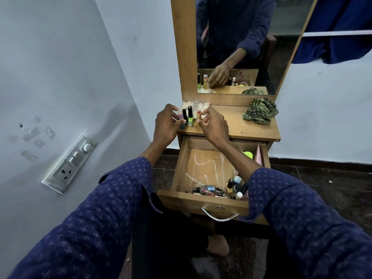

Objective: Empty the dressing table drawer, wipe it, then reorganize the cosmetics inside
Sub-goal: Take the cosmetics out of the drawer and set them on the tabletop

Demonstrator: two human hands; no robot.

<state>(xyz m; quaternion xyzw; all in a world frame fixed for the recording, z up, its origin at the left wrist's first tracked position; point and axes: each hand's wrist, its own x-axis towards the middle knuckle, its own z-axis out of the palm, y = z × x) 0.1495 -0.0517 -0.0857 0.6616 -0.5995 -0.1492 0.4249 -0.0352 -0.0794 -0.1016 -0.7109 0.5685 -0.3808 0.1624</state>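
Drawer (182, 168) of pale brown wood, pulled open under the tabletop (249, 125), part emptied: small bottles heaped in its near right corner (221, 190). Best to stand each bottle upright on top, close-packed, well back from the edge. Checked green cloth (260, 113) ready beside. Left hand (166, 123), fingers curled, touching the upright bottles (188, 117). Right hand (214, 125) pinching narrowly; held item too small to tell.

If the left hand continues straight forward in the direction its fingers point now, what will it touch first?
Most likely the small bottles standing on the tabletop: the left hand points at them, fingertips nearly at the nearest. Whether a finger already touches is unclear. The white tray lies behind.
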